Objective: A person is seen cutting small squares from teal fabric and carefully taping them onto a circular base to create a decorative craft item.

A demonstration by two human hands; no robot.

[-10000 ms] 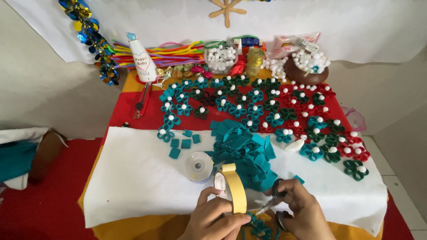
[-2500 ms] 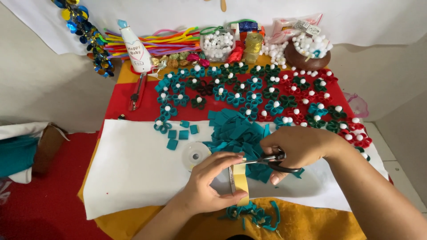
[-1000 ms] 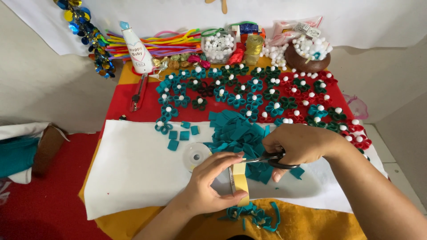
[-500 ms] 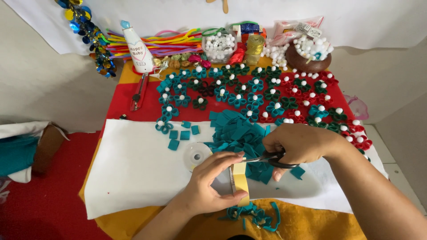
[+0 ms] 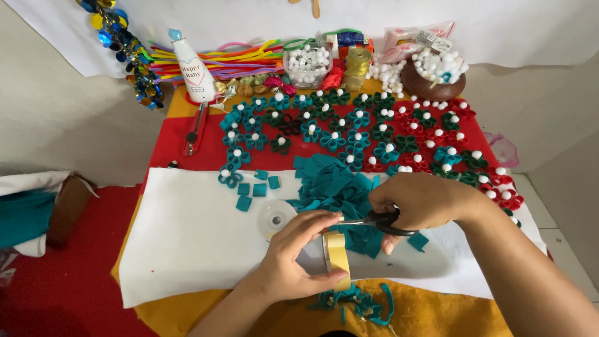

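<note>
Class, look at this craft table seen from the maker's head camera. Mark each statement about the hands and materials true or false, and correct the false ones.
1. The left hand holds a roll of yellowish tape. True.
2. The right hand holds a glue bottle. False: it grips black-handled scissors; the white bottle stands at the far left of the table.
3. A heap of teal felt strips lies just beyond the hands. True.
4. The finished felt flowers have black centres. False: each has a white ball in the middle.
5. The brown bowl at the back holds white balls. True.
6. The hands work over bare red cloth. False: they work over a white sheet.
</note>
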